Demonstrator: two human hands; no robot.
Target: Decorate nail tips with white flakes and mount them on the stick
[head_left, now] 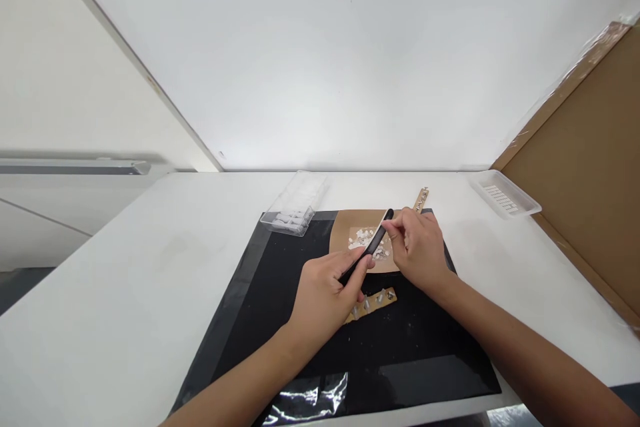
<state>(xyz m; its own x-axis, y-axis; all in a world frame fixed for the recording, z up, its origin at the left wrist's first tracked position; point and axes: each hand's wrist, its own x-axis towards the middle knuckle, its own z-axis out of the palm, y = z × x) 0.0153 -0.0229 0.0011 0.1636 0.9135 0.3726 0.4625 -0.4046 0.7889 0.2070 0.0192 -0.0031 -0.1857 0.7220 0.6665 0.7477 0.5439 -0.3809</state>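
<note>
My left hand [327,287] is closed around a long, narrow black bar [373,247], which slants up to the right and has a pale strip along one edge. Close to the bar's upper end, my right hand [419,245] has its fingertips pinched together; what they hold is too small to make out. Below the bar lies a brown sheet [343,223] with many small white pieces [364,237] on a clear patch. Partly under my left hand is a tan strip [383,300] carrying several small clear and metallic bits. A second tan strip [421,199] sticks out behind my right hand.
A black mat [280,293] covers the middle of the white table [125,287]. At its back left corner stands a clear plastic box [295,203] with white rolled pieces in it. To the right are a translucent tray [507,195] and a cardboard panel [590,167].
</note>
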